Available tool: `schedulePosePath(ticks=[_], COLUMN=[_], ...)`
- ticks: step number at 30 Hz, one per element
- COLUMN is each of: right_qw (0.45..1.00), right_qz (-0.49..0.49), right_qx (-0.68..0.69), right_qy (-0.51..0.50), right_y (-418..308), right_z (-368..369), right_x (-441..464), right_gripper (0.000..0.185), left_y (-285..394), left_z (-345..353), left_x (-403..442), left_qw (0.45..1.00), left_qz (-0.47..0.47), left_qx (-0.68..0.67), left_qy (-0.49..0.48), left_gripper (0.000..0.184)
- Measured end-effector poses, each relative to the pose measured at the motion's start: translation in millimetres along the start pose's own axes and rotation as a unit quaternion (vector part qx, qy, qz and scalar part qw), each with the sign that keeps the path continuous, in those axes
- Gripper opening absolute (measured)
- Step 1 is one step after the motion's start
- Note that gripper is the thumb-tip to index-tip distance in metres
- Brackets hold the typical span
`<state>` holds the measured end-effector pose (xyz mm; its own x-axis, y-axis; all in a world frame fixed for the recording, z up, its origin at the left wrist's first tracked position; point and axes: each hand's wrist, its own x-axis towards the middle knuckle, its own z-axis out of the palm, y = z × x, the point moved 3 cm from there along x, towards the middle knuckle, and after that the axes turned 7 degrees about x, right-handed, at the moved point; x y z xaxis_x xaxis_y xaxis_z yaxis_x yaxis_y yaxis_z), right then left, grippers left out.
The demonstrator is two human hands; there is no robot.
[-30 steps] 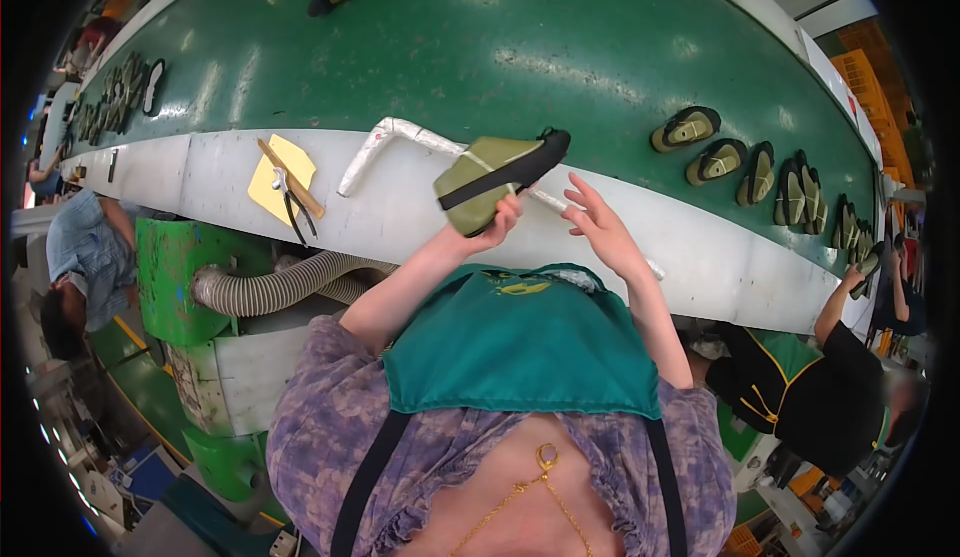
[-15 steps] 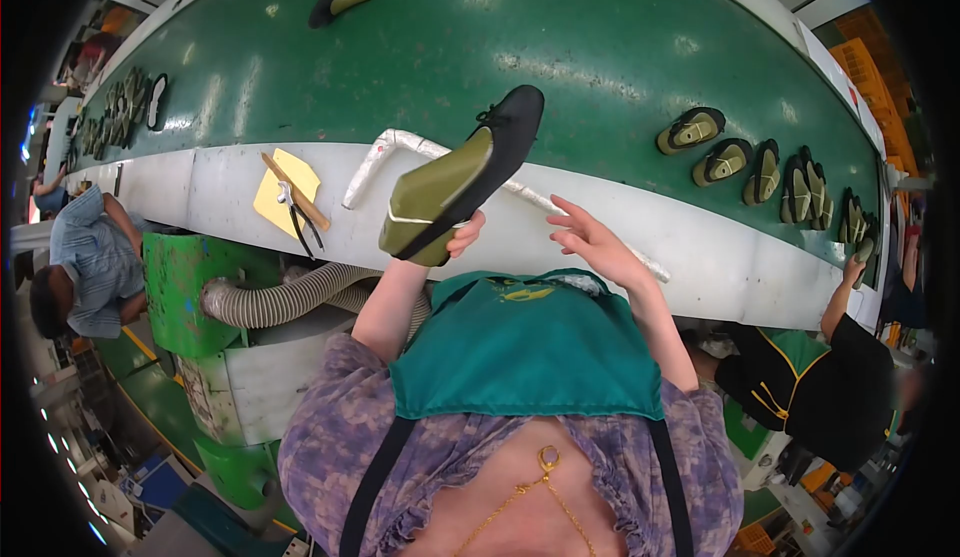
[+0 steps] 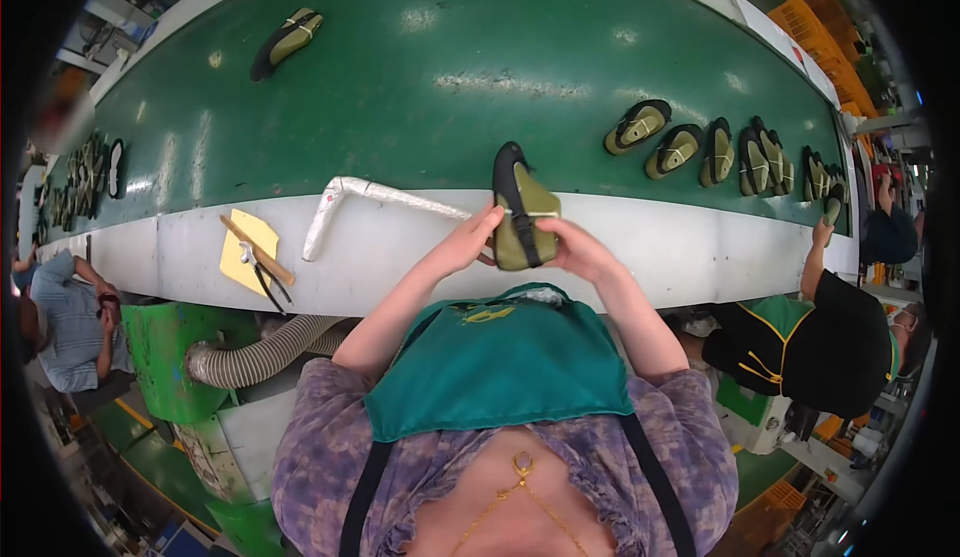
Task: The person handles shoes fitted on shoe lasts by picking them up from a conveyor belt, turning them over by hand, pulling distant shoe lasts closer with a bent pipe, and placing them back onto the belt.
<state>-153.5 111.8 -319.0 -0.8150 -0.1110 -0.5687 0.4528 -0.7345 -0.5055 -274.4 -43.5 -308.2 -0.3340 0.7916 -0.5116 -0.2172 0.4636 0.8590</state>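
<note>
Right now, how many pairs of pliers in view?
1: metal pliers with black handles, partly on the flat yellow sheet, left of the olive-and-black shoe held between left hand and right hand. Others may hide in the background.

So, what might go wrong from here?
The olive-and-black shoe is held up between the bare left hand and bare right hand; if either loosens, it could slip and drop.

The metal pliers with black handles lie with those handles near the front edge of the flat white worktop, so a brushing arm might knock them off.
</note>
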Motion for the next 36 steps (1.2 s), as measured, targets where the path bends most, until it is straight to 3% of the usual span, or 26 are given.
schedulePosePath(ticks=[5, 8, 10, 12, 13, 14, 15, 17, 20, 23, 26, 29, 30, 33, 36], right_qw=[0.983, 0.916, 0.914, 0.916, 0.889, 0.826, 0.772, 0.694, 0.616, 0.639, 0.621, 0.785, 0.796, 0.836, 0.893], right_qz=[-0.165, -0.360, -0.363, -0.265, -0.216, -0.158, -0.176, -0.109, -0.151, -0.075, -0.143, -0.052, -0.049, -0.046, -0.092], right_qx=[-0.012, 0.043, -0.060, -0.256, -0.362, -0.512, -0.583, -0.682, -0.744, -0.741, -0.769, -0.611, -0.596, -0.540, -0.436], right_qy=[0.075, 0.172, 0.172, 0.162, 0.177, 0.177, 0.185, 0.200, 0.208, 0.192, 0.056, 0.085, 0.088, 0.092, 0.070], right_y=[-73, -94, -91, -66, -45, -23, -6, 12, 30, 37, 35, 25, 19, 0, -27], right_z=[-61, -85, -82, -99, -116, -140, -139, -121, -106, -115, -120, -104, -91, -53, -28], right_x=[16, 11, -2, -3, 3, 5, -5, -31, -46, -38, -34, -20, -14, 20, 79], right_gripper=[0.045, 0.060, 0.068, 0.068, 0.062, 0.063, 0.064, 0.052, 0.046, 0.040, 0.032, 0.029, 0.029, 0.028, 0.024], left_y=[-6, -22, -38, -50, -56, -61, -67, -82, -95, -92, -85, -84, -85, -108, -130], left_z=[-10, -25, -38, -52, -60, -66, -73, -89, -105, -112, -121, -132, -135, -145, -146], left_x=[11, 8, -2, -14, -22, -30, -35, -44, -56, -62, -64, -73, -76, -77, -78], left_qw=[0.992, 0.992, 0.990, 0.981, 0.978, 0.974, 0.971, 0.950, 0.913, 0.892, 0.862, 0.793, 0.761, 0.734, 0.744], left_qz=[0.074, 0.066, 0.058, 0.058, 0.054, 0.051, 0.047, 0.068, 0.081, 0.084, 0.106, 0.076, 0.055, -0.045, -0.127], left_qx=[0.098, 0.092, 0.097, 0.127, 0.118, 0.107, 0.095, 0.092, 0.149, 0.177, 0.229, 0.340, 0.381, 0.439, 0.452], left_qy=[0.032, 0.056, 0.088, 0.136, 0.165, 0.191, 0.217, 0.291, 0.371, 0.407, 0.439, 0.501, 0.522, 0.516, 0.475], left_gripper=[0.057, 0.052, 0.050, 0.048, 0.048, 0.047, 0.046, 0.043, 0.041, 0.041, 0.045, 0.054, 0.058, 0.072, 0.078])
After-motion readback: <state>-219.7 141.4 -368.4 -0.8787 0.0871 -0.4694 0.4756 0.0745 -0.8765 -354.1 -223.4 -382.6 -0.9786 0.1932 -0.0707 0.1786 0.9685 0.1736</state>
